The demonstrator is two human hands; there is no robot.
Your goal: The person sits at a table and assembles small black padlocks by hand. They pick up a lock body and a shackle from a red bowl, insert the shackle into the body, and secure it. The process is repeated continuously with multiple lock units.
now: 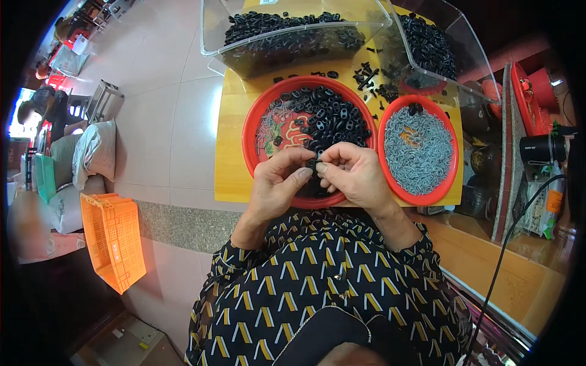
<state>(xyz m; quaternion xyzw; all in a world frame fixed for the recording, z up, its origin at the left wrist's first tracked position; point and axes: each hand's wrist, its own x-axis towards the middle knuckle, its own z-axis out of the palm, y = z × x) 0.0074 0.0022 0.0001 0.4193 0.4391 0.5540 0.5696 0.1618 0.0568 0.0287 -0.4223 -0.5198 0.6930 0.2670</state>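
Observation:
My left hand [278, 184] and my right hand [352, 175] meet over the near side of a red round tray [249, 131]. Between their fingertips they pinch a small black plastic part [313, 165], mostly covered by thumbs and fingers. Black oval parts with two holes [337, 117] heap up in the tray's right half, and a few grey screws [266, 130] lie at its left. Close to my right hand, a smaller red tray [382, 131] is full of grey screws [421, 152].
Two clear plastic bins [293, 29] [421, 46] of black parts stand at the back of the yellow table [229, 177]. Loose black pieces [366, 76] are scattered before them. An orange crate [113, 238] sits on the floor at left. A black cable [502, 259] hangs at right.

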